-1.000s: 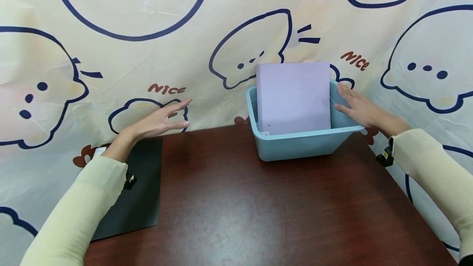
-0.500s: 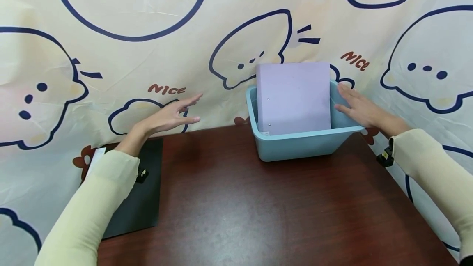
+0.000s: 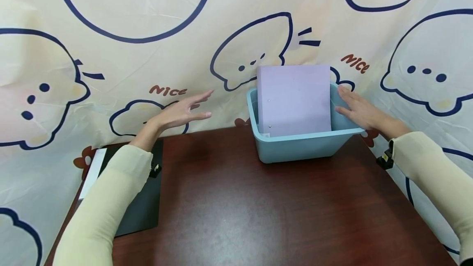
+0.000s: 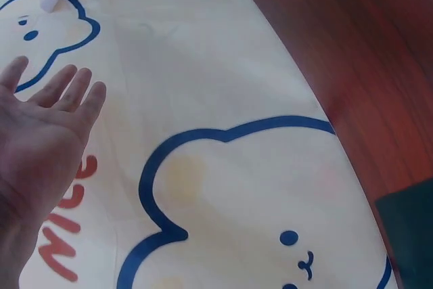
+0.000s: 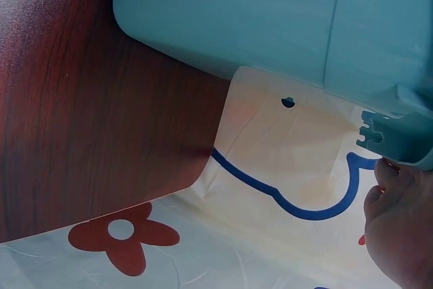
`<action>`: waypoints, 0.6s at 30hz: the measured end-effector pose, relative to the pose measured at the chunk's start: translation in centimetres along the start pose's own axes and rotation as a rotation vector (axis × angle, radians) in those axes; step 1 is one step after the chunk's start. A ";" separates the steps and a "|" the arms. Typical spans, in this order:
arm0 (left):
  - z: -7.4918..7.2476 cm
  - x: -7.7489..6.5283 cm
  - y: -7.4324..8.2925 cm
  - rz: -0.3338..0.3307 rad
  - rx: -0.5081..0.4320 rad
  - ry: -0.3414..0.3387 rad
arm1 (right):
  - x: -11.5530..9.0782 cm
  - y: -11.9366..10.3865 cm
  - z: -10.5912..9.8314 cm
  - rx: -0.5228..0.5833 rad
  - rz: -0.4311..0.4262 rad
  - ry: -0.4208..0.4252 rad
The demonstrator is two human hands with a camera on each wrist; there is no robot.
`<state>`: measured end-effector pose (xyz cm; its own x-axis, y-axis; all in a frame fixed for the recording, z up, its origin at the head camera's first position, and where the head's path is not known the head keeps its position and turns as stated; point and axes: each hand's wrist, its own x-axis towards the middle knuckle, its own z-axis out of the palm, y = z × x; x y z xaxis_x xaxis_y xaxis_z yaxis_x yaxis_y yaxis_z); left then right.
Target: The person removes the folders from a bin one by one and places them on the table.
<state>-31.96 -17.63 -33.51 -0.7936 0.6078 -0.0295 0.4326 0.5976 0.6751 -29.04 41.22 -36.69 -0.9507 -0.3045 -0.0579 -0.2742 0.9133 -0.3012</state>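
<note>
My left hand (image 3: 181, 112) hovers at the back left with fingers extended and thumb apart, holding nothing. In the left wrist view, its palm and spread fingers (image 4: 74, 93) face the camera. At the back right stands a light-blue plastic bin (image 3: 295, 147). A lilac binder (image 3: 295, 99), with small rivets on its face, stands upright inside, rising above the rim. My right hand (image 3: 360, 108) rests at the bin's right end, fingers straight over the rim and thumb toward the inside. From below, the right wrist view shows the bin's outer wall (image 5: 230, 25), with part of that hand beside the rim.
A flat black sheet (image 3: 142, 208) lies on the left of the dark red-brown table (image 3: 236, 200), with a white strip (image 3: 93, 171) along its left side, partly behind the left sleeve. A patterned curtain (image 3: 148, 65) hangs behind the table and at both sides.
My left hand has moved right and slightly up, toward the bin, uncovering more of the white strip. The right hand, bin and binder have stayed in place.
</note>
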 end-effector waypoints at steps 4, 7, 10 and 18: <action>0.5 0.9 0.3 0.026 -0.022 -0.014 | 0.0 0.0 0.0 -0.003 -0.002 0.003; 0.9 1.5 0.5 0.043 -0.037 -0.021 | 0.0 0.0 0.0 -0.009 -0.004 0.004; 1.2 2.0 0.8 0.044 -0.037 -0.021 | 0.1 0.1 0.0 -0.014 -0.003 0.003; 1.7 3.7 1.7 0.047 -0.018 0.011 | 0.0 0.1 0.0 -0.001 -0.002 0.014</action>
<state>-33.43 -13.49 -33.73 -0.7775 0.6288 0.0107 0.4614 0.5588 0.6891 -29.11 41.32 -36.78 -0.9522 -0.3024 -0.0444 -0.2759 0.9130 -0.3005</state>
